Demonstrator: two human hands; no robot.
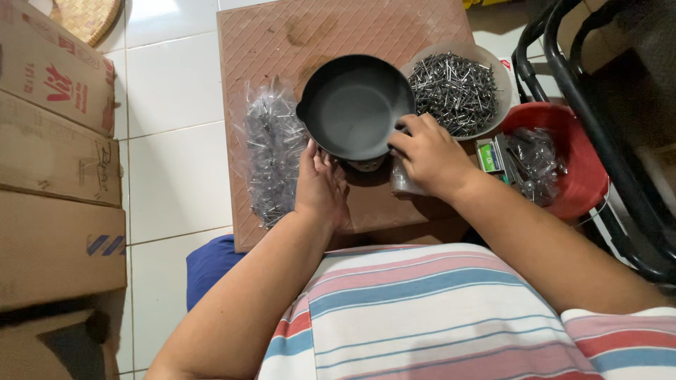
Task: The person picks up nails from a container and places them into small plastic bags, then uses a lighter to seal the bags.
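Observation:
A dark round scale pan (352, 104) sits empty on a small scale on a brown quilted board (282, 35). My right hand (429, 156) pinches the pan's right rim. My left hand (320, 184) rests against the scale's base under the pan's left side; whether it grips anything is unclear. A clear bowl (501, 74) heaped with silvery nails stands just right of the pan. A clear plastic bag of nails (271, 156) lies on the board to the left of my left hand.
A red basin (581, 176) with small boxes and a bag of nails sits at the right, beside a black tubular frame (598, 112). Cardboard boxes (53, 162) line the left on white floor tiles. A woven tray (84, 17) lies at top left.

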